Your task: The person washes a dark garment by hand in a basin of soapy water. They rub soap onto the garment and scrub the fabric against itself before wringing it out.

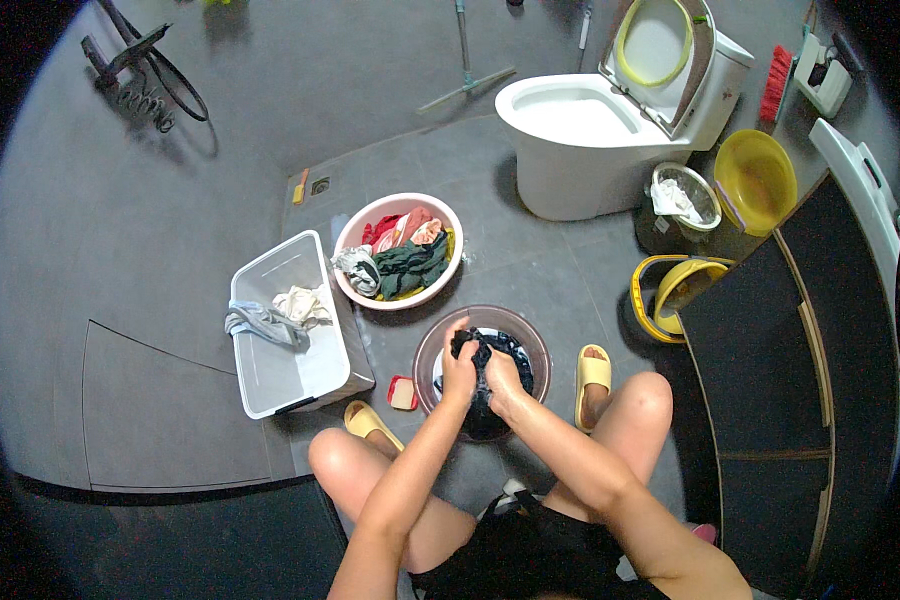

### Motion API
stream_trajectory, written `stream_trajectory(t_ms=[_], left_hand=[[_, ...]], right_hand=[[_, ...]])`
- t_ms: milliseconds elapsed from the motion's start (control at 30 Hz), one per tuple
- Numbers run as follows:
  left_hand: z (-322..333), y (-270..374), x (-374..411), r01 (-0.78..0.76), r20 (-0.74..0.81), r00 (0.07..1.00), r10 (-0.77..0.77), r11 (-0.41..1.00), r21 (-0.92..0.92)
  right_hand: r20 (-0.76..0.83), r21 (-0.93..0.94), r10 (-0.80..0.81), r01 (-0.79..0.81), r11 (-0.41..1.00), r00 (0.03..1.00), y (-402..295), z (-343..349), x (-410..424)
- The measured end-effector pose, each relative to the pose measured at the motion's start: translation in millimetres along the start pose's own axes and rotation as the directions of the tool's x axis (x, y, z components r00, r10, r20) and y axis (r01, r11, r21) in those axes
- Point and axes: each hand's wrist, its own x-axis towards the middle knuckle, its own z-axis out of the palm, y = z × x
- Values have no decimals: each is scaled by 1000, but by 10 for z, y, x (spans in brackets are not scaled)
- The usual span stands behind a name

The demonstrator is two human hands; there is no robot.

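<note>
My left hand (460, 369) and my right hand (503, 377) both grip a bunched wet black cloth (471, 346) over a brownish plastic basin (544, 360). Part of the cloth hangs down between the hands. Dark and white fabric lies in the basin under them, partly hidden by my hands and forearms. A bar of soap (403, 394) in a red dish lies on the floor at the basin's left. Behind it stands a pink basin (454, 217) with red, pink, green and grey clothes (410, 259).
A clear plastic bin (292, 382) with light clothes (302, 306) stands at the left. A toilet (570, 172), a waste bin (686, 196), a yellow basin (757, 180) and a yellow-rimmed bucket (640, 300) are at the right, beside a dark cabinet (765, 375). My slippered feet flank the basin.
</note>
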Motion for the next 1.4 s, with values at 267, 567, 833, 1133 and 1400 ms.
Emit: stream_trajectory(t_ms=[267,567,833,1133,1400], left_hand=[[357,204,-546,-490,233,869,437,823,285],[4,142,-77,-326,-121,907,404,853,407],[240,326,-454,-588,314,800,512,773,238],[-158,-171,94,380,140,925,-354,830,-408],[-159,-18,-180,275,601,742,-298,952,132]], right_hand=[[449,471,19,-255,844,893,234,-786,758],[-84,-112,-58,49,992,995,-2,-3,17],[262,-20,-97,106,994,960,253,-718,739],[-5,-222,-113,109,969,994,-88,-17,74],[87,-653,-581,486,580,809,-336,-137,143]])
